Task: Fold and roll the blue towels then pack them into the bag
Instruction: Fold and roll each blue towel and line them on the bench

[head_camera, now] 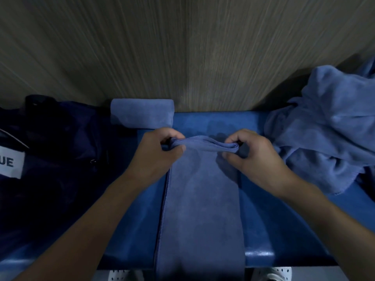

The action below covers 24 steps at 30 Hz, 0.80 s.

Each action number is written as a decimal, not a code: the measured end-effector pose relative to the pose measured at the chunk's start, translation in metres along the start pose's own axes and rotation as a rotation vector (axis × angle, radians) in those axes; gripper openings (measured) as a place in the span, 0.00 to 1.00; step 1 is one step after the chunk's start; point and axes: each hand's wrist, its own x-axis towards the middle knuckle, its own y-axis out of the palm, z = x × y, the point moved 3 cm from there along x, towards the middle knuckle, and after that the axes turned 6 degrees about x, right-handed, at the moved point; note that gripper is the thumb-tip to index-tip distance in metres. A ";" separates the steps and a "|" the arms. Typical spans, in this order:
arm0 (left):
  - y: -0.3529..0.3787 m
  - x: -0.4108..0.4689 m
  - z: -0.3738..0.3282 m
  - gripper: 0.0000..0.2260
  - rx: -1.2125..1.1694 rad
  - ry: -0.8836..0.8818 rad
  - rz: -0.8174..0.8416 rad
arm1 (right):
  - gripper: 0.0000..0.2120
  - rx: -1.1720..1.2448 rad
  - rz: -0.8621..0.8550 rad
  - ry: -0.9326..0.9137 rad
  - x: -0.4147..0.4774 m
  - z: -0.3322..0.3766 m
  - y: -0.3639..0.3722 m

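Head view: rolling step judged just starting. Far end of folded towel strip (200, 199) held raised off counter (274, 209), pinched at one corner by left hand (160, 153), at other by right hand (253, 157); fingers (237, 137) of both clamped on cloth. Rest of strip laid flat from fingers toward body. Rolled towel (142, 113) just beyond left fingers; loose towel pile (328, 126) right of right fingers; bag (60, 149) left of left fingers. Next move judged: end curled over tightly, edges kept aligned, roll worked toward body.

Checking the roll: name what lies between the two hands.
Head view: the curled far end of the folded towel, pinched by the left hand and right hand.
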 end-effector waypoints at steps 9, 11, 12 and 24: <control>-0.009 -0.018 0.009 0.13 0.003 0.178 0.193 | 0.11 -0.057 0.137 -0.193 -0.020 -0.002 -0.006; -0.010 -0.023 0.013 0.12 0.057 0.229 0.195 | 0.11 -0.101 0.154 -0.226 -0.025 -0.003 -0.006; -0.010 -0.026 0.015 0.12 0.087 0.242 0.196 | 0.11 -0.123 0.166 -0.232 -0.027 -0.004 -0.005; -0.009 -0.037 0.024 0.11 0.306 0.183 0.424 | 0.09 -0.176 0.335 -0.052 -0.041 -0.010 -0.004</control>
